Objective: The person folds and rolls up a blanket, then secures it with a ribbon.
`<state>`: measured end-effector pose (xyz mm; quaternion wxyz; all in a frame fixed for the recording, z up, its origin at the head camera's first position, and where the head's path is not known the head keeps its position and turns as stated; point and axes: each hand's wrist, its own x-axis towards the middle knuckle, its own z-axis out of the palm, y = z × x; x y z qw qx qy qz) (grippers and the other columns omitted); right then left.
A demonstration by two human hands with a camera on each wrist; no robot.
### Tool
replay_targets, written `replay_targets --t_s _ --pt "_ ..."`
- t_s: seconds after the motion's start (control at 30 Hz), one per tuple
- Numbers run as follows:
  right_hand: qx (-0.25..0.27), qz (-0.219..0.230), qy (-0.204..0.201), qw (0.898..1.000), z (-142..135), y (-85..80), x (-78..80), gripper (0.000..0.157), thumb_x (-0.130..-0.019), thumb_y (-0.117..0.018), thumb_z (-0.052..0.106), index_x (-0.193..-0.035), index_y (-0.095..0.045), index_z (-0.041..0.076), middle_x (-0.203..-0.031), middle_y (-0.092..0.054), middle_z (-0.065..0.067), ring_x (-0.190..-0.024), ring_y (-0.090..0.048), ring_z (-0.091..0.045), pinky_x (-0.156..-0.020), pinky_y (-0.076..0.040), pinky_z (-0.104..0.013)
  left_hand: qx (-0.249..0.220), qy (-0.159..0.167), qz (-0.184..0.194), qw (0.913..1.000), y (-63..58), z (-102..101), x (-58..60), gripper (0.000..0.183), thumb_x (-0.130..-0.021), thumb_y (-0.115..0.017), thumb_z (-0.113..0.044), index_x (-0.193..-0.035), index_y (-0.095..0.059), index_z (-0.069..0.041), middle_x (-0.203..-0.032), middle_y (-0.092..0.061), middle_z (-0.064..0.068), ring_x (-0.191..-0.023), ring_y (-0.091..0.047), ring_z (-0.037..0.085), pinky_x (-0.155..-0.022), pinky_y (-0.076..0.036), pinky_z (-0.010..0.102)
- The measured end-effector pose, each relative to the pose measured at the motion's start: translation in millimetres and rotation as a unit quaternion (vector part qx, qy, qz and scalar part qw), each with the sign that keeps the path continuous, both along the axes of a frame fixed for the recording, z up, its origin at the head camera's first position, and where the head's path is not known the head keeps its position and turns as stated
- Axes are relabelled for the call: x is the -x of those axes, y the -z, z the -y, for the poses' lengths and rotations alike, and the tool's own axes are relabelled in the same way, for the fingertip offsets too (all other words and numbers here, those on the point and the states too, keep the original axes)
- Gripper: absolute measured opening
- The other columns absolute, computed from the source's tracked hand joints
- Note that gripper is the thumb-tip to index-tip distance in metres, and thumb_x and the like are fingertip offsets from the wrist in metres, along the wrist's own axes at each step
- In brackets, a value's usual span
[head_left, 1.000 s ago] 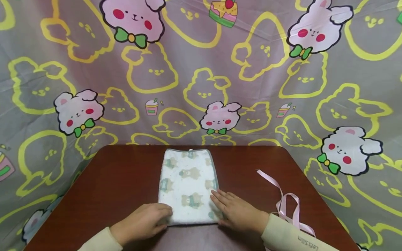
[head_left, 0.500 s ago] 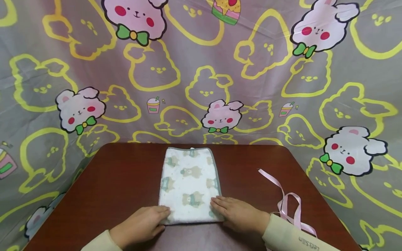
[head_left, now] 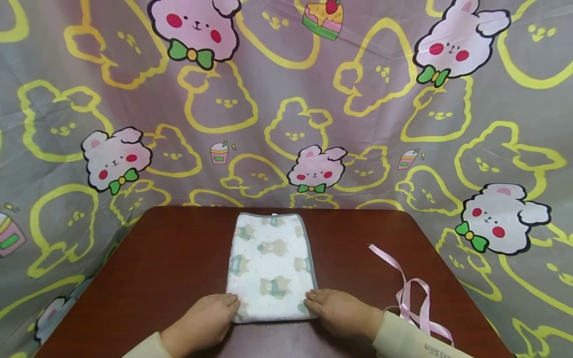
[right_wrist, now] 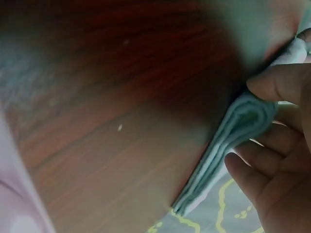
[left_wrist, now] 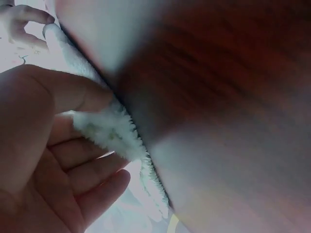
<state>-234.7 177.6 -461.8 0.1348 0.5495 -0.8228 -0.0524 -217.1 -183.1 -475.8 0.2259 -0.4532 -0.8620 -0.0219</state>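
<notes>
A folded white towel (head_left: 270,263) with beige bears and a grey-green border lies flat on the table. My left hand (head_left: 206,315) holds its near left corner, thumb at the front edge and fingers over the top. On the near right corner, my right hand (head_left: 342,311) pinches the cloth the same way. The left wrist view shows the fluffy towel edge (left_wrist: 116,131) between thumb and fingers. Stacked layers of the towel's border (right_wrist: 243,121) appear beside the thumb in the right wrist view; the towel's underside is hidden.
A pink ribbon (head_left: 425,303) lies loosely looped on the right of the brown table (head_left: 179,258), partly behind the right sleeve (head_left: 412,335). A patterned curtain (head_left: 268,99) hangs behind the table and along both sides.
The right hand has slid toward me along the towel's right edge to the near corner. My left fingers have drawn slightly back to the left corner. The towel stays almost in place.
</notes>
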Motion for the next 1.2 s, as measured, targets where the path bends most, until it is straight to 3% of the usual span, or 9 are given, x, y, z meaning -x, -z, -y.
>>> replay_targets --t_s 0.17,0.33,0.6,0.8,0.9,1.0,1.1,1.2 --pt "0.000 -0.020 -0.003 1.000 2 2.5 -2.0 0.037 -0.081 -0.068 0.013 -0.116 -0.068 0.003 -0.114 -0.068 -0.011 -0.107 -0.064 -0.019 -0.090 -0.049 -0.031 0.010 -0.009 0.000 0.9999 -0.5 -1 -0.9 0.021 -0.069 -0.065 -0.004 -0.090 -0.069 -0.006 -0.089 -0.068 0.005 -0.082 -0.067 0.019 -0.071 -0.054 0.034" --pt "0.015 -0.010 -0.006 1.000 4 1.6 -2.7 0.038 -0.078 -0.069 0.014 -0.115 -0.067 0.004 -0.110 -0.069 -0.007 -0.103 -0.065 -0.016 -0.089 -0.049 -0.030 0.010 -0.007 0.018 0.9998 -4.6 4 1.0 0.023 -0.068 -0.067 -0.001 -0.090 -0.070 -0.008 -0.091 -0.070 0.005 -0.082 -0.068 0.018 -0.066 -0.054 0.033" --pt "0.073 -0.004 -0.034 0.997 7 4.1 0.0 0.028 -0.074 -0.071 0.013 -0.101 -0.064 0.008 -0.095 -0.070 -0.002 -0.091 -0.066 -0.013 -0.082 -0.051 -0.029 0.012 -0.003 0.045 0.9989 -5.5 9 -1.7 0.033 -0.068 -0.070 -0.004 -0.100 -0.072 -0.002 -0.100 -0.070 0.010 -0.093 -0.067 0.021 -0.075 -0.054 0.035" --pt "0.084 -0.001 -0.029 0.996 8 5.5 2.5 0.021 -0.072 -0.067 0.007 -0.093 -0.064 0.010 -0.088 -0.069 0.001 -0.086 -0.067 -0.011 -0.078 -0.053 -0.027 -0.016 -0.008 0.031 0.9993 -2.7 6 -1.0 0.023 -0.069 -0.066 -0.001 -0.090 -0.069 -0.008 -0.091 -0.068 0.002 -0.080 -0.066 0.017 -0.061 -0.053 0.033" --pt "0.100 0.026 -0.011 0.995 7 2.1 3.1 0.019 -0.072 -0.067 0.006 -0.088 -0.059 0.013 -0.079 -0.062 0.007 -0.072 -0.062 -0.007 -0.065 -0.051 -0.023 -0.037 -0.021 0.063 0.9971 -6.2 7 0.1 0.019 -0.071 -0.065 0.000 -0.080 -0.060 -0.016 -0.077 -0.060 -0.007 -0.065 -0.060 0.012 -0.052 -0.047 0.032" --pt "0.119 0.075 0.011 0.990 5 -0.7 4.8 0.019 -0.074 -0.067 0.006 -0.088 -0.057 0.015 -0.076 -0.056 0.011 -0.064 -0.056 -0.003 -0.055 -0.047 -0.022 -0.063 -0.041 0.125 0.9893 -12.1 10 0.6 0.023 -0.076 -0.064 -0.001 -0.075 -0.053 -0.020 -0.065 -0.048 -0.014 -0.054 -0.047 0.006 -0.045 -0.040 0.030" --pt "0.129 0.121 0.030 0.984 1 -2.3 7.2 0.018 -0.078 -0.065 0.006 -0.093 -0.060 0.016 -0.081 -0.059 0.011 -0.067 -0.055 0.000 -0.058 -0.047 -0.022 -0.088 -0.048 0.173 0.9798 -17.2 12 1.9 0.021 -0.082 -0.063 -0.002 -0.079 -0.055 -0.021 -0.064 -0.044 -0.018 -0.054 -0.041 0.001 -0.046 -0.040 0.029" --pt "0.133 0.149 0.039 0.979 -1 -4.4 9.5 0.018 -0.082 -0.064 0.008 -0.099 -0.062 0.015 -0.088 -0.062 0.010 -0.075 -0.057 0.000 -0.065 -0.049 -0.023 -0.102 -0.046 0.200 0.9733 -20.6 14 4.0 0.017 -0.086 -0.063 -0.003 -0.087 -0.062 -0.019 -0.070 -0.053 -0.017 -0.060 -0.046 -0.001 -0.050 -0.044 0.029"
